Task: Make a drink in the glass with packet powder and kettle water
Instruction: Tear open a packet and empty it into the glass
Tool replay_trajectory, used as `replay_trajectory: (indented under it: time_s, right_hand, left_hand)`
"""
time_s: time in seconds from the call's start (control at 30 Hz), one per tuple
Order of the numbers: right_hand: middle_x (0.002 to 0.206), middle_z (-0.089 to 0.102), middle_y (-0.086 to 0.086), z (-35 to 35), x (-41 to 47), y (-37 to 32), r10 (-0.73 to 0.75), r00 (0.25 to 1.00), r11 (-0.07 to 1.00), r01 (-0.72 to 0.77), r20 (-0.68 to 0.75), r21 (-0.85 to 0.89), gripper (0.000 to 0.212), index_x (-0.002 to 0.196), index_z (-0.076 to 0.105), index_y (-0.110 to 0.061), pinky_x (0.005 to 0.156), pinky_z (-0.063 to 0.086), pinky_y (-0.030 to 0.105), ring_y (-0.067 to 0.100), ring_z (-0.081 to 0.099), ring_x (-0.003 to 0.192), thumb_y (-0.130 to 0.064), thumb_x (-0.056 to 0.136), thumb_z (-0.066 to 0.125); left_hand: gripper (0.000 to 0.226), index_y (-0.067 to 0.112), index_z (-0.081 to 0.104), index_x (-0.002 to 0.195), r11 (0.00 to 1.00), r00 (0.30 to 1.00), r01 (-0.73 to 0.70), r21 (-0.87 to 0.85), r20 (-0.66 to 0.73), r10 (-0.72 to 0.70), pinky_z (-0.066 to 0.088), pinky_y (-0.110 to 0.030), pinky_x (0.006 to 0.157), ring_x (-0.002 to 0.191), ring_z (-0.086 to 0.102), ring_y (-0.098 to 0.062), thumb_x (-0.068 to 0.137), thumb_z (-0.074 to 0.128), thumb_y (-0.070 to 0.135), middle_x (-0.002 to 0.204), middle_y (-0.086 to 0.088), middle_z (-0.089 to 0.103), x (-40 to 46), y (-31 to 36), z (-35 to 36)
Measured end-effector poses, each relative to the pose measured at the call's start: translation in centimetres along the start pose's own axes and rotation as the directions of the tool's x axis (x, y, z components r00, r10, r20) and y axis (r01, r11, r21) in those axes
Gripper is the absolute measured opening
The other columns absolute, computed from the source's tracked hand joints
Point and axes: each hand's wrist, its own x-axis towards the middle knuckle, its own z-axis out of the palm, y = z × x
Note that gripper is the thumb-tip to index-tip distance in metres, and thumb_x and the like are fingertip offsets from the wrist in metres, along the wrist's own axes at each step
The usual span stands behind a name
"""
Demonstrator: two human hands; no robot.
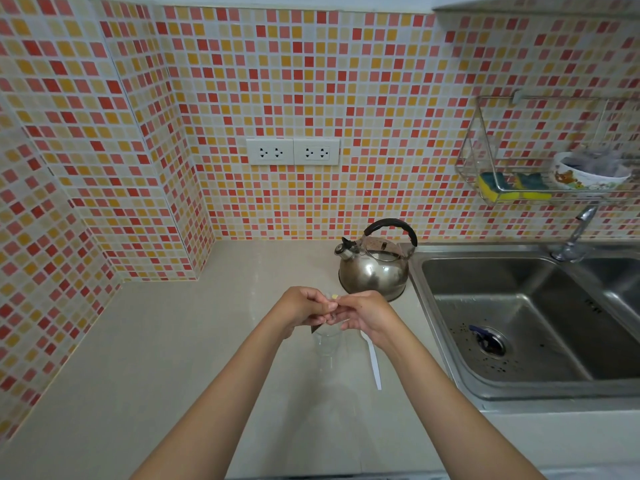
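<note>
Both hands meet over the counter and pinch a small powder packet (pixel 333 298), of which only a pale yellow tip shows between the fingers. My left hand (pixel 304 306) holds its left side and my right hand (pixel 363 315) its right side. Directly under the hands stands a clear glass (pixel 327 341), partly hidden by them. A white spoon (pixel 374 362) lies on the counter just right of the glass, its bowl under my right hand. The steel kettle (pixel 375 268) with a black handle stands behind the hands, beside the sink.
A steel sink (pixel 519 323) with a tap (pixel 576 233) fills the right side. Above it hangs a wire rack (pixel 485 161) holding sponges and a bowl. Two wall sockets (pixel 292 151) sit on the tiled wall. The beige counter (pixel 173 341) stretches left.
</note>
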Motion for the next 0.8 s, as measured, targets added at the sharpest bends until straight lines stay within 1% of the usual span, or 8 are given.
replay_trajectory:
  time_s: [0.13, 0.27, 0.33, 0.5, 0.6, 0.7, 0.73, 0.8]
  right_hand:
    - [0.07, 0.067, 0.02, 0.1, -0.1, 0.2, -0.003, 1.0, 1.0, 0.003, -0.003, 0.007, 0.022, 0.098, 0.064, 0.015, 0.047, 0.05, 0.022, 0.022, 0.066, 0.059, -0.002, 0.089, 0.054]
    - [0.067, 0.069, 0.018, 0.2, -0.1, 0.2, -0.008, 0.999, 0.999, 0.006, -0.032, -0.039, 0.017, 0.08, 0.067, 0.005, 0.048, 0.051, 0.022, 0.021, 0.068, 0.057, -0.001, 0.086, 0.052]
    - [0.065, 0.07, 0.016, 0.2, -0.2, 0.1, -0.004, 0.999, 0.997, 0.001, -0.049, -0.074, 0.017, 0.076, 0.067, 0.003, 0.049, 0.053, 0.022, 0.02, 0.07, 0.056, -0.002, 0.085, 0.053]
    - [0.064, 0.07, 0.019, 0.0, 0.0, 0.0, 0.05, 0.991, 0.993, -0.062, -0.12, -0.099, 0.016, 0.074, 0.067, 0.005, 0.052, 0.058, 0.024, 0.024, 0.07, 0.055, -0.001, 0.081, 0.054]
    - [0.067, 0.069, 0.02, 0.0, 0.2, -0.2, 0.063, 0.984, 0.993, -0.078, -0.168, -0.087, 0.018, 0.083, 0.067, 0.01, 0.054, 0.058, 0.026, 0.022, 0.069, 0.052, -0.001, 0.081, 0.053]
    - [0.067, 0.067, 0.021, 0.3, 0.2, -0.2, 0.069, 0.979, 0.992, -0.088, -0.192, -0.088, 0.02, 0.09, 0.066, 0.014, 0.052, 0.058, 0.027, 0.023, 0.068, 0.051, -0.002, 0.082, 0.055]
    - [0.067, 0.067, 0.021, 0.4, 0.1, -0.3, 0.07, 0.979, 0.991, -0.09, -0.192, -0.1, 0.019, 0.089, 0.066, 0.013, 0.051, 0.058, 0.027, 0.023, 0.068, 0.051, -0.001, 0.082, 0.056]
    - [0.061, 0.066, 0.019, 0.6, 0.0, -0.5, 0.066, 0.98, 0.989, -0.089, -0.189, -0.118, 0.014, 0.084, 0.064, 0.012, 0.047, 0.057, 0.026, 0.022, 0.067, 0.047, 0.001, 0.083, 0.055]
  left_hand:
    - [0.015, 0.007, 0.066, 0.069, 1.0, 1.0, 0.009, 0.005, -0.001, -0.009, 0.053, -0.012, 0.05, 0.042, 0.059, -0.003, 0.083, 0.071, 0.005, 0.053, -0.001, 0.065, 0.1, 0.0, -0.1]
    - [0.014, 0.006, 0.066, 0.07, 1.0, 1.0, 0.001, 0.026, 0.005, -0.001, 0.053, -0.013, 0.051, 0.043, 0.059, -0.003, 0.082, 0.073, 0.005, 0.055, -0.002, 0.065, 0.2, -0.1, -0.2]
    - [0.015, 0.006, 0.065, 0.07, 0.998, 1.0, -0.011, 0.056, 0.007, 0.011, 0.053, -0.013, 0.051, 0.042, 0.059, -0.003, 0.081, 0.074, 0.004, 0.053, -0.002, 0.064, 0.3, -0.1, -0.1]
    - [0.019, 0.007, 0.063, 0.066, 0.993, 0.999, -0.04, 0.107, 0.013, 0.039, 0.05, -0.013, 0.048, 0.042, 0.059, -0.003, 0.081, 0.074, 0.004, 0.046, 0.002, 0.062, 0.3, -0.1, 0.4]
    - [0.021, 0.007, 0.06, 0.066, 0.994, 0.997, -0.074, 0.084, -0.016, 0.076, 0.05, -0.013, 0.049, 0.042, 0.059, -0.003, 0.085, 0.07, 0.003, 0.052, -0.002, 0.064, 0.3, -0.4, 0.9]
    - [0.021, 0.009, 0.06, 0.068, 0.977, 0.986, -0.136, 0.163, -0.078, 0.15, 0.053, -0.023, 0.06, 0.052, 0.062, -0.009, 0.088, 0.067, 0.005, 0.062, -0.006, 0.065, 0.4, -1.0, 1.6]
    - [0.021, 0.009, 0.06, 0.069, 0.966, 0.979, -0.154, 0.208, -0.096, 0.177, 0.055, -0.029, 0.065, 0.055, 0.063, -0.013, 0.088, 0.066, 0.005, 0.064, -0.007, 0.066, 0.4, -1.1, 1.8]
    - [0.02, 0.01, 0.06, 0.07, 0.949, 0.973, -0.166, 0.268, -0.112, 0.202, 0.054, -0.034, 0.068, 0.061, 0.062, -0.021, 0.089, 0.065, 0.006, 0.068, -0.013, 0.067, 0.4, -1.2, 1.9]
